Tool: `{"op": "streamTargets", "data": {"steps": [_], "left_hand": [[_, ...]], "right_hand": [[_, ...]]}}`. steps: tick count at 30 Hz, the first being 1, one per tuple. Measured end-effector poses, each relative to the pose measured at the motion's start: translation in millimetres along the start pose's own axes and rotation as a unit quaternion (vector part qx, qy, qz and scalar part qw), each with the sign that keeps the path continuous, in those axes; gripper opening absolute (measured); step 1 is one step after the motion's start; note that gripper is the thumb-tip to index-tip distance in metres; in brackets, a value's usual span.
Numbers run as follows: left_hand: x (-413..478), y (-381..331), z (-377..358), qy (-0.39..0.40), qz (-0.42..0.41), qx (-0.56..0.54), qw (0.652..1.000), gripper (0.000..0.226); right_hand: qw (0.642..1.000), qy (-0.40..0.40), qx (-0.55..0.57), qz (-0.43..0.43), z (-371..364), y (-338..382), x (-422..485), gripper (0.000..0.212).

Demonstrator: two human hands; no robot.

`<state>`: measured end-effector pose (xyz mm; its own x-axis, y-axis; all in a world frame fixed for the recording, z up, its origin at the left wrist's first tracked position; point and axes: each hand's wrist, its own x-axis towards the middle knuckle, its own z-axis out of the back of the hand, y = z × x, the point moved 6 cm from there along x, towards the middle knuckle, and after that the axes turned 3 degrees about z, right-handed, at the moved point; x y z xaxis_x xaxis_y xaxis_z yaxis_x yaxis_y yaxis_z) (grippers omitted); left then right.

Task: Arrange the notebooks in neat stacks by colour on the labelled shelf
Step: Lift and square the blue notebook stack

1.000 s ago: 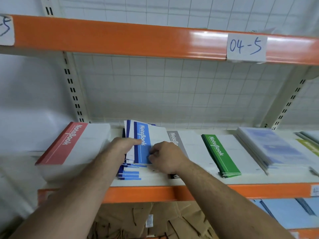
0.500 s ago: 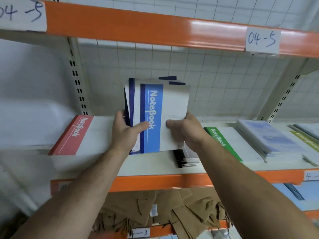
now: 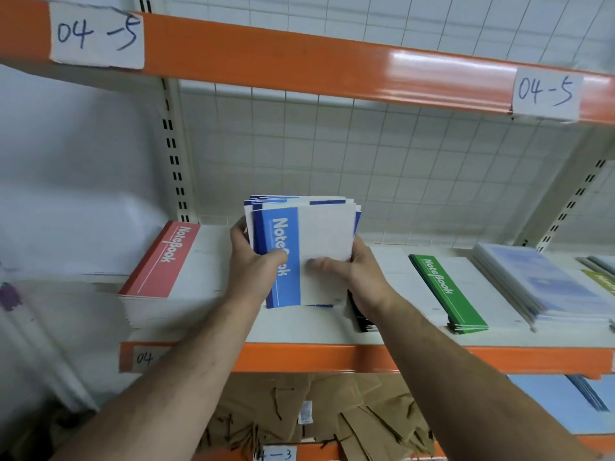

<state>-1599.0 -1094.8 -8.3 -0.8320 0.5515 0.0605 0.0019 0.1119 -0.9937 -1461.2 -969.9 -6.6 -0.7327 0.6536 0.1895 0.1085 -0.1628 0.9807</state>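
A bundle of blue notebooks (image 3: 316, 234) stands upright on its lower edge on the white shelf (image 3: 299, 327). My left hand (image 3: 249, 264) grips its left side, thumb across the front cover. My right hand (image 3: 352, 271) grips the right side, thumb on the white part of the cover. The upper edges of the bundle are uneven. A red notebook stack (image 3: 163, 271) lies flat to the left. A black-spined stack (image 3: 362, 319) lies partly hidden behind my right wrist. A green stack (image 3: 446, 291) lies further right.
Pale blue booklets (image 3: 539, 284) and a yellow-green one (image 3: 602, 281) lie at the shelf's right end. Orange beams carry paper labels "04-5" (image 3: 545, 93). A wire grid backs the shelf. Brown cardboard pieces (image 3: 316, 414) fill the shelf below.
The blue notebooks were lifted off the shelf with both hands, raised upright, and have now come down so their lower edge sits on the shelf.
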Motion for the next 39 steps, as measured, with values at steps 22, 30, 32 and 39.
{"op": "streamTargets", "data": {"steps": [22, 30, 32, 39], "left_hand": [[3.9, -3.9, -6.5, 0.088, -0.025, 0.023, 0.996, 0.1], [0.2, -2.8, -6.1, 0.088, -0.041, -0.005, 0.995, 0.077], [-0.3, -1.0, -6.1, 0.079, -0.037, -0.012, 0.996, 0.077], [2.1, 2.2, -8.2, 0.092, -0.016, -0.001, 0.996, 0.069]], "right_hand": [[0.999, -0.038, 0.021, 0.027, -10.5, 2.7, 0.3, 0.063], [0.998, -0.052, 0.012, 0.015, -7.8, -1.7, -1.8, 0.057], [0.998, -0.064, 0.02, 0.019, -7.3, -1.5, -3.9, 0.06], [0.998, -0.053, 0.013, 0.003, -11.1, 0.7, -4.3, 0.065]]}}
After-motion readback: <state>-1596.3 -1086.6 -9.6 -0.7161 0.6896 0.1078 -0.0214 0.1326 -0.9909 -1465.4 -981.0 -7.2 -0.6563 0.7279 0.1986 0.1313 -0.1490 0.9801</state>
